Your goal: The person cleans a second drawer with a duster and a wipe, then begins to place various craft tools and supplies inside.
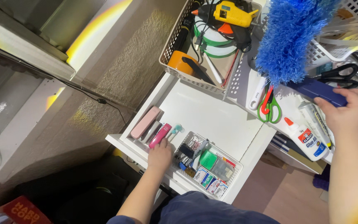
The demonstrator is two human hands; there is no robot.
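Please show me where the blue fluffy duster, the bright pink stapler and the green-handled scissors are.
blue fluffy duster (289, 37), head view, on its fibres.
bright pink stapler (160, 135), head view, on its body.
green-handled scissors (271, 108), head view, on its handle loops.

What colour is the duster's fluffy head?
Bright blue; the duster shows best in the head view, held by the right hand.

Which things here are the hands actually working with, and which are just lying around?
In hand:
- left hand touches the pink stapler in the open drawer
- right hand grips the blue duster by its handle

Lying about:
- glue bottle
- green scissors
- yellow glue gun
- black scissors
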